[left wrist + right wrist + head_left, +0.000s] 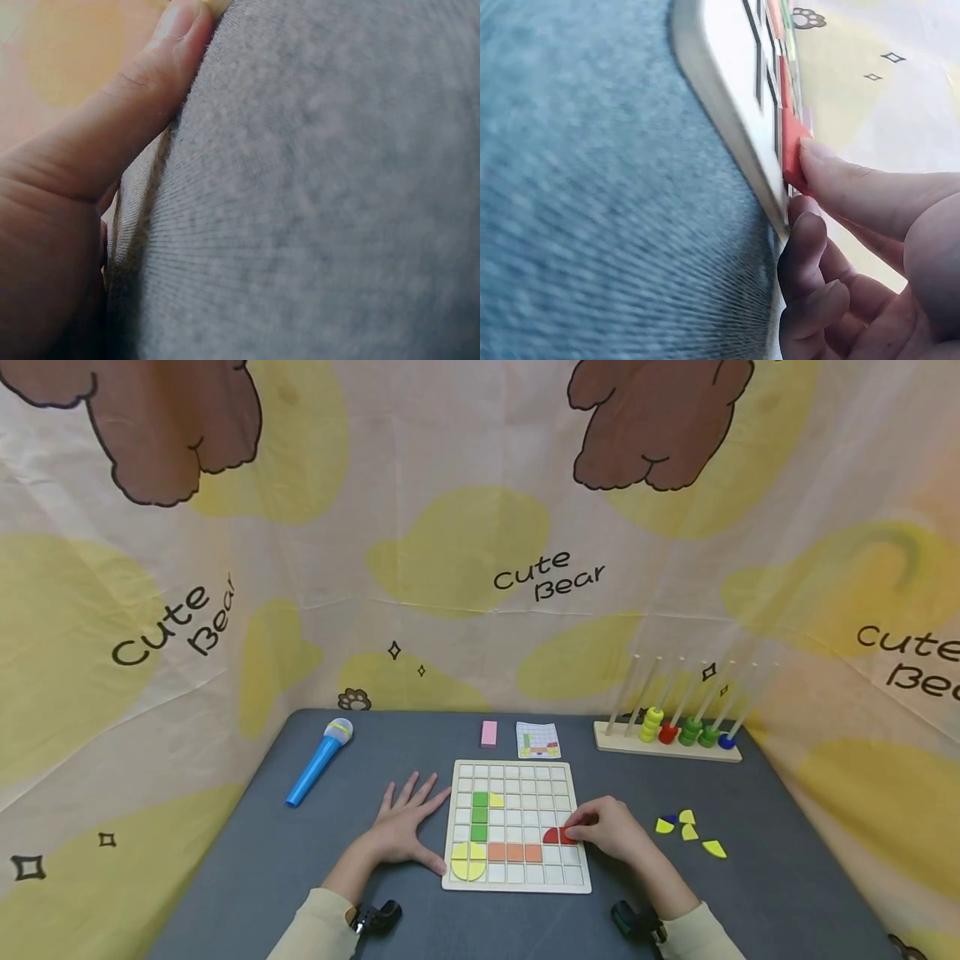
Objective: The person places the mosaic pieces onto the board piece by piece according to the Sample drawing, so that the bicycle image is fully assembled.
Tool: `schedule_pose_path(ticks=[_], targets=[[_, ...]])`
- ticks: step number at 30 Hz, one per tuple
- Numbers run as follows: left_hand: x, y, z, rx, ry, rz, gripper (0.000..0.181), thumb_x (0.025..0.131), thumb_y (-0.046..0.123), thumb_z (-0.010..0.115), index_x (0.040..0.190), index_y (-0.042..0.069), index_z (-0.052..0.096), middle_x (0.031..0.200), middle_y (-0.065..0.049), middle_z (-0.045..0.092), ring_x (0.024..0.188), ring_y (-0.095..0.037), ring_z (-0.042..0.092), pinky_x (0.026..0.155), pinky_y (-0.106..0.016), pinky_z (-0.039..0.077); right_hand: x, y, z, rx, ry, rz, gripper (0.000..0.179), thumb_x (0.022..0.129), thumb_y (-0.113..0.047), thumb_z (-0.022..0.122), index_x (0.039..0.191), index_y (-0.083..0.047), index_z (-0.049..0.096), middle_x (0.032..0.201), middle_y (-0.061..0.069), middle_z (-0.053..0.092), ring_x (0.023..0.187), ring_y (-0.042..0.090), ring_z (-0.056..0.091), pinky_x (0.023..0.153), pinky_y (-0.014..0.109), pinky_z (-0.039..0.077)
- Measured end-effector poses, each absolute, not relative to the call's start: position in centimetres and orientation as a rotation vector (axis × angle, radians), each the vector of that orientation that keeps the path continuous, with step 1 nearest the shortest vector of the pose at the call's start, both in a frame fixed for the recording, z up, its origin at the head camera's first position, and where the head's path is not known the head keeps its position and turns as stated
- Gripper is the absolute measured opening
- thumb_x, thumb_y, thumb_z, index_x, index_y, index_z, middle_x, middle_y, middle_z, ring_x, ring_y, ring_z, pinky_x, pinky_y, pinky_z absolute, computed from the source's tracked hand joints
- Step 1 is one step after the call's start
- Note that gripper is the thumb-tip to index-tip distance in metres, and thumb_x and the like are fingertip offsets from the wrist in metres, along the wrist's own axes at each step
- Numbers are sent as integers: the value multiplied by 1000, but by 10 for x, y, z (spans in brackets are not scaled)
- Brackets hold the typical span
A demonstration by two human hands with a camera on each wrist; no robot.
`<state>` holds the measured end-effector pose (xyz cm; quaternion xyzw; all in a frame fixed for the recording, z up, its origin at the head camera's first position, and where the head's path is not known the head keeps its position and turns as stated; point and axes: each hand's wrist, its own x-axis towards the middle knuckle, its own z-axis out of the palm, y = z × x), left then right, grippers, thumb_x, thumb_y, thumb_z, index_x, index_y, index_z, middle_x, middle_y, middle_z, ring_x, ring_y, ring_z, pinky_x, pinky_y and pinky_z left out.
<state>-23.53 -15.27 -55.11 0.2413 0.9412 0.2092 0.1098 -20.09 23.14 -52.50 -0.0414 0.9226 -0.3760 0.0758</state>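
A white grid board [558,877] lies on the dark table, with green, yellow, orange and red tiles set in its squares. My right hand [611,828] is at the board's right edge and pinches a red quarter-round tile [795,150] between thumb and fingers. Just left of it sits another red quarter-round tile [551,836] in its square. My left hand [401,828] rests spread on the table, its thumb and fingertips at the board's left edge. In the left wrist view its thumb [142,82] stretches to the board's corner.
Loose yellow and blue tiles [688,832] lie to the right. Behind the board are a picture card [538,741] and a pink block [489,734]. A peg counting rack [667,747] with beads stands back right, and a blue toy microphone [318,764] lies back left.
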Motion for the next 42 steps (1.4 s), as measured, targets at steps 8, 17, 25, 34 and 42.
schedule_pose_path(ticks=[8,17,25,34,42], targets=[[-236,-152,-552,700,2775,579,131,53,82,80,161,31,27,171,-5,12,157,-40,-3,118,-69,-8,-202,231,-528,-105,2759,-1144,11,81,-15,85,78,-18,75,72,-4,62,73,16,52,64,27,42],[-236,-153,-552,690,2763,581,132,52,83,79,161,33,24,171,-2,9,157,-37,-5,118,-67,-10,-202,243,-517,-7,2774,-1197,10,82,-16,84,86,-14,75,76,-1,64,73,17,53,61,27,45],[-235,-153,-552,694,2761,591,131,53,80,81,161,31,26,171,-5,11,157,-40,-3,118,-68,-8,-201,269,-506,40,2791,-1197,17,84,-17,83,97,-10,75,83,1,67,76,19,55,65,29,48],[-237,-154,-553,701,2755,643,132,52,82,81,161,30,28,171,-8,13,156,-40,-3,118,-68,-10,-196,301,-505,61,2804,-1175,25,85,-16,82,106,-6,73,91,3,70,79,19,58,67,31,52],[-238,-155,-561,691,2768,665,134,49,86,78,161,32,27,171,-3,11,157,-36,-5,119,-65,-12,-189,332,-512,93,2824,-1110,27,83,-13,83,107,-4,74,97,6,74,83,18,62,70,33,50]])
